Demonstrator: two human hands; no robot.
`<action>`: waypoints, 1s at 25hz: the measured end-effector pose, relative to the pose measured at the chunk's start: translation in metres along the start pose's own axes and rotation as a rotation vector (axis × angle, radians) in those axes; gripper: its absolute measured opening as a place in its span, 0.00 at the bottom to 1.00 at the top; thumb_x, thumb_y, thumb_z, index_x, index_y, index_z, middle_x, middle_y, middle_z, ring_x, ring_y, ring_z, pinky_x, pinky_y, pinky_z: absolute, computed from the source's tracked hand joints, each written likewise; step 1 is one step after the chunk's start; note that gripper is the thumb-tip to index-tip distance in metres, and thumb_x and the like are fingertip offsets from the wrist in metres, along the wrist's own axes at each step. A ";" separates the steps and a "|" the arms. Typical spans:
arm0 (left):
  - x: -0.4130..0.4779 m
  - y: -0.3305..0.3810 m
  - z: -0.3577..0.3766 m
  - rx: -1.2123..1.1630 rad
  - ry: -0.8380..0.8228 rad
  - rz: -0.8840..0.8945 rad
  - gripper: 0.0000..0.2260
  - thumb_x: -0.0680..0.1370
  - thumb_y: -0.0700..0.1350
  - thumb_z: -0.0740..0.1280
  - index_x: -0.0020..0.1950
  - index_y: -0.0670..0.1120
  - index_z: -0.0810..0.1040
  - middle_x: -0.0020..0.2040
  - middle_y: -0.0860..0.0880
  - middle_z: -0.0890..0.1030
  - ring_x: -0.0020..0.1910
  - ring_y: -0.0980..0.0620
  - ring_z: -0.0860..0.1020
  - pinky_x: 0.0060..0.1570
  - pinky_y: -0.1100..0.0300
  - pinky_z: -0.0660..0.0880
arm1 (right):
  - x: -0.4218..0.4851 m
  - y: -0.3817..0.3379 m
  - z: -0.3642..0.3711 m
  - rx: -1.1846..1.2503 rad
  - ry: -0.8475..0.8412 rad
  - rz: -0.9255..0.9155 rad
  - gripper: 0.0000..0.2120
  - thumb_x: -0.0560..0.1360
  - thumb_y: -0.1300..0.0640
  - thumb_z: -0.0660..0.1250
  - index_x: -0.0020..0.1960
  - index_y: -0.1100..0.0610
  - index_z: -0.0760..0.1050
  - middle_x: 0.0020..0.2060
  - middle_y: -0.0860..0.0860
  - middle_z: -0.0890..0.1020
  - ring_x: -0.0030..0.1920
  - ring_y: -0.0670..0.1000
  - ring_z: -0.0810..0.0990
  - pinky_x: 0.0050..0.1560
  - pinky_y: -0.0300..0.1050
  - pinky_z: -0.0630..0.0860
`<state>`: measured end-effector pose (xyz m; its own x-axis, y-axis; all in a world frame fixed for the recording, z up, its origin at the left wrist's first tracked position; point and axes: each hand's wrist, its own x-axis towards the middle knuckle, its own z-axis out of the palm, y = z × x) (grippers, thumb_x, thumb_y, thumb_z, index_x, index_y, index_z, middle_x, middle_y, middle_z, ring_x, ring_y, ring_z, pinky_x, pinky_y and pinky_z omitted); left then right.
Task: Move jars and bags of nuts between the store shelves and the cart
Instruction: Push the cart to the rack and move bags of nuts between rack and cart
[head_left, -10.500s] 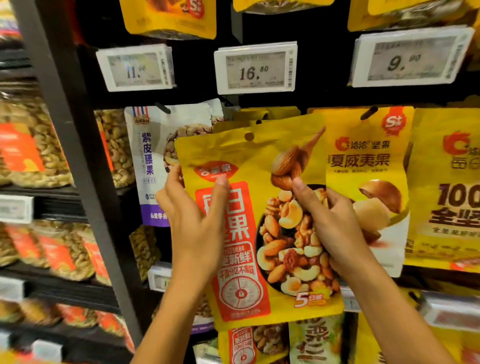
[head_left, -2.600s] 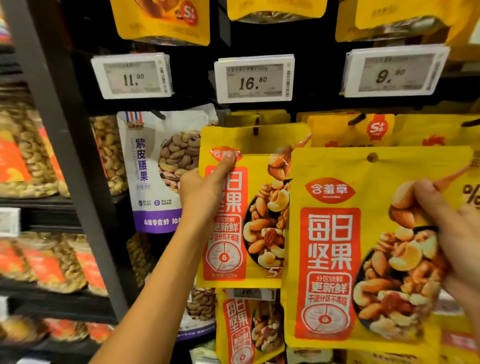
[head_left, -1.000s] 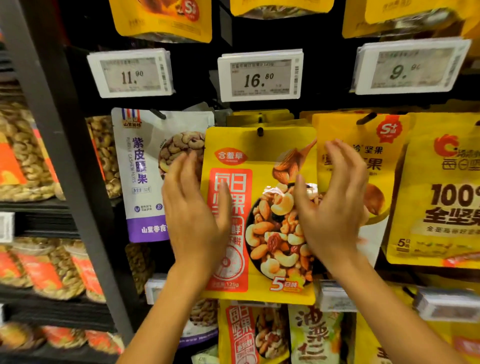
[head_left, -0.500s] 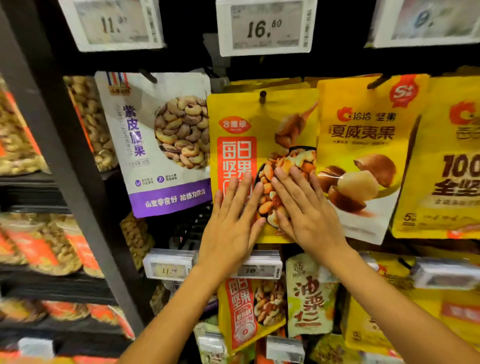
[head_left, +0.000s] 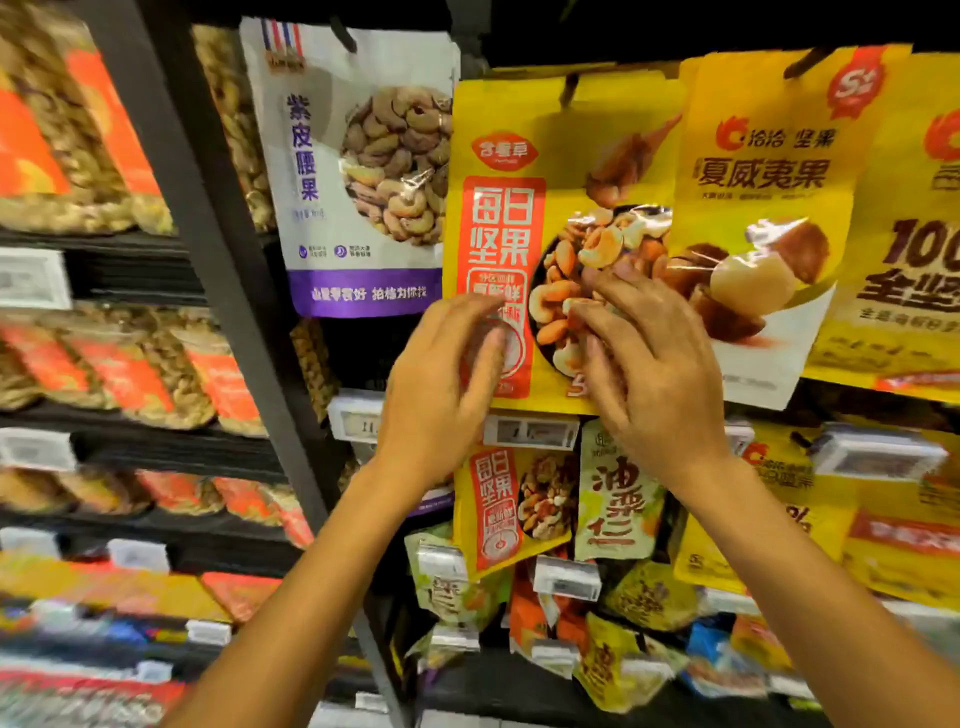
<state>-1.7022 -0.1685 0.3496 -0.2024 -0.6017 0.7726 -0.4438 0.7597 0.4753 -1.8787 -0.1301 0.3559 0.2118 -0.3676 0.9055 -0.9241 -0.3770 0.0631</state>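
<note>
The yellow mixed-nut bag (head_left: 561, 239) hangs from a peg (head_left: 570, 88) on the store rack, wedged between a white cashew bag (head_left: 363, 171) on its left and a yellow macadamia bag (head_left: 763, 218) that overlaps its right edge. Both hands sit at its lower half: the left hand (head_left: 441, 384) hovers at the lower left corner with fingers (head_left: 470, 312) loosely bent and blurred, so I cannot tell whether they touch the foil, while the right hand (head_left: 654, 374) has its fingers (head_left: 608, 291) spread and slightly curled over the printed nuts, lying on the front rather than pinching it. Neither hand holds the bag. The likeliest trouble, as I judge it, is the bag being only shallowly seated on the peg: a careless drag of either hand away could pull the slick pouch forward and off, dropping it onto the price tags (head_left: 530, 431) and smaller packets below. A sideways brush could also twist it under the macadamia bag and leave it crooked. The rack is a dark metal frame with a black upright (head_left: 208, 234) dividing it from shelves (head_left: 156, 452) of clear tubs of nuts on the left; further pouches hang in rows beneath. The lower left of the view is heavily blurred. No cart is visible.
</note>
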 end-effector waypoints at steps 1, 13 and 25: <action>-0.012 0.004 -0.010 -0.072 0.030 -0.085 0.13 0.80 0.45 0.60 0.61 0.43 0.76 0.55 0.47 0.79 0.55 0.57 0.76 0.55 0.67 0.71 | -0.005 -0.010 -0.006 0.082 0.003 0.024 0.14 0.77 0.61 0.59 0.57 0.65 0.78 0.57 0.60 0.80 0.59 0.57 0.77 0.59 0.52 0.72; -0.337 0.097 -0.180 -0.027 0.847 -1.232 0.11 0.80 0.39 0.60 0.42 0.48 0.79 0.30 0.53 0.81 0.32 0.59 0.78 0.37 0.70 0.75 | -0.128 -0.286 0.014 1.396 -1.085 0.198 0.10 0.77 0.48 0.56 0.43 0.41 0.76 0.32 0.40 0.83 0.36 0.43 0.83 0.42 0.52 0.80; -0.576 0.096 -0.393 -0.016 1.238 -1.706 0.10 0.80 0.37 0.60 0.39 0.44 0.74 0.31 0.48 0.77 0.25 0.60 0.75 0.24 0.71 0.69 | -0.204 -0.637 0.056 1.270 -1.694 -0.394 0.10 0.80 0.49 0.56 0.46 0.44 0.76 0.38 0.43 0.83 0.40 0.49 0.82 0.46 0.55 0.79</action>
<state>-1.2849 0.3477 0.1154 0.8475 -0.1036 -0.5207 0.4893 -0.2282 0.8417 -1.3154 0.1374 0.1078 0.9591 -0.0835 -0.2704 -0.2702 -0.5545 -0.7871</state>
